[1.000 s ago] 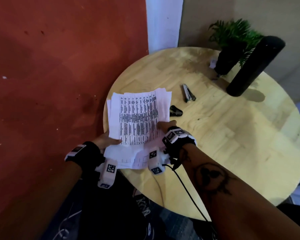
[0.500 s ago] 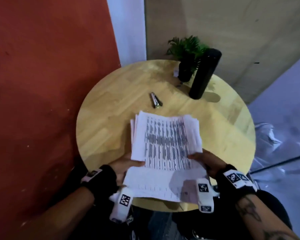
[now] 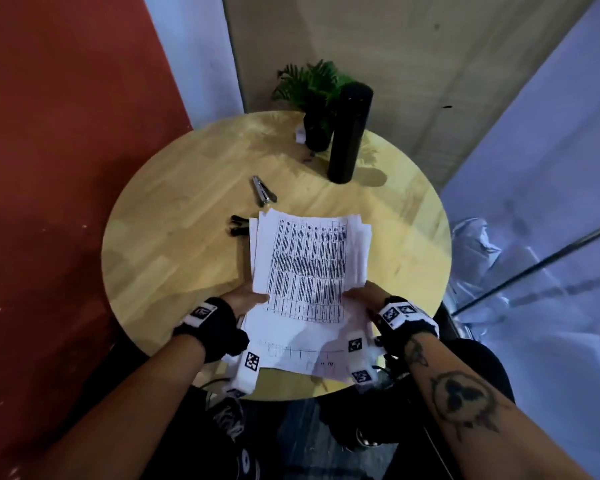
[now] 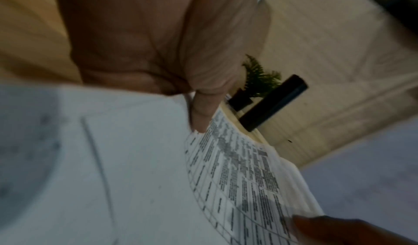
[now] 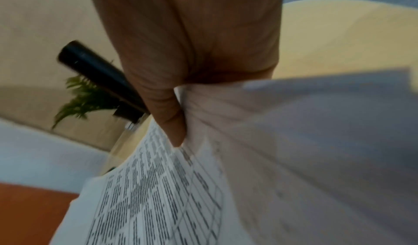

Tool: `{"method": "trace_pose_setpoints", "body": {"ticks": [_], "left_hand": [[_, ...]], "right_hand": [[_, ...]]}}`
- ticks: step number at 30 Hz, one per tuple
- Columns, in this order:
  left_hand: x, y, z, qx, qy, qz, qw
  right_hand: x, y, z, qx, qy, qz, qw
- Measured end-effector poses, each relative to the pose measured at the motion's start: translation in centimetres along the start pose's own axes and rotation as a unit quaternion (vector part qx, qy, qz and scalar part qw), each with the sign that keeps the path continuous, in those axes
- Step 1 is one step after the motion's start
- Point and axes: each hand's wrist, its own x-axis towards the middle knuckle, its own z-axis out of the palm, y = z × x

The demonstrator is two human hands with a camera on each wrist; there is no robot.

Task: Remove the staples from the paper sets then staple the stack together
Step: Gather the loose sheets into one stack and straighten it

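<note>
A loose stack of printed paper sheets (image 3: 309,271) is held over the near side of the round wooden table (image 3: 174,244). My left hand (image 3: 248,299) grips its left edge, thumb on top of the paper stack (image 4: 237,177). My right hand (image 3: 361,294) grips the right edge, its thumb (image 5: 169,120) pressed on the paper stack (image 5: 158,195). A metal stapler (image 3: 263,191) lies on the table beyond the sheets. A small black staple remover (image 3: 239,225) lies just left of the stack's far corner, partly hidden by it.
A tall black cylinder (image 3: 349,133) and a small potted plant (image 3: 312,95) stand at the table's far edge. A red wall (image 3: 49,168) is to the left. My knees and shoes show below the near table edge.
The view has swung so the table now sits centred. Both hands still hold the stack, which has shifted right on the table, away from the left edge; my right hand has moved to the stack's right edge.
</note>
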Motion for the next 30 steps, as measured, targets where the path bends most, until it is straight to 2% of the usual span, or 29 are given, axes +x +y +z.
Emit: {"method": "trace_pose_setpoints", "body": {"ticks": [2, 4, 6, 7, 9, 10, 12, 16, 21, 26, 30], "left_hand": [[0.1, -0.2, 0.0, 0.060, 0.025, 0.037, 0.997], [-0.5, 0.4, 0.3, 0.110, 0.104, 0.108, 0.983], [-1.5, 1.3, 1.1, 0.074, 0.156, 0.188, 0.967], [-2.3, 1.9, 1.5, 0.032, 0.171, 0.218, 0.960], [-3.9, 3.1, 1.7, -0.053, 0.170, 0.257, 0.950], [-4.7, 3.9, 1.5, -0.076, 0.156, 0.270, 0.947], [-5.5, 5.5, 0.7, -0.086, 0.135, 0.298, 0.941], [-6.1, 8.2, 0.1, -0.113, 0.146, 0.320, 0.929], [-6.8, 8.7, 0.9, -0.166, 0.167, 0.321, 0.918], [-9.1, 10.7, 0.8, -0.162, 0.147, 0.387, 0.896], [-9.4, 9.6, 1.0, -0.157, 0.162, 0.390, 0.893]], "right_hand": [[-0.2, 0.5, -0.4, -0.028, 0.016, -0.011, 0.999], [-0.9, 0.1, -1.0, -0.051, 0.078, -0.057, 0.994], [-1.9, -0.4, -1.3, -0.018, 0.149, -0.142, 0.979], [-2.4, -0.7, -1.5, 0.050, 0.156, -0.180, 0.970], [-3.9, -1.1, -2.5, 0.192, 0.098, -0.221, 0.951], [-4.4, -1.1, -3.0, 0.228, 0.062, -0.222, 0.946], [-5.2, -1.4, -4.2, 0.230, 0.015, -0.218, 0.948], [-5.9, -2.0, -5.3, 0.205, 0.021, -0.245, 0.947], [-7.6, -2.5, -5.0, 0.211, 0.068, -0.271, 0.937], [-9.6, -3.5, -5.9, 0.242, 0.108, -0.330, 0.906], [-10.2, -2.4, -4.8, 0.248, 0.130, -0.313, 0.907]]}}
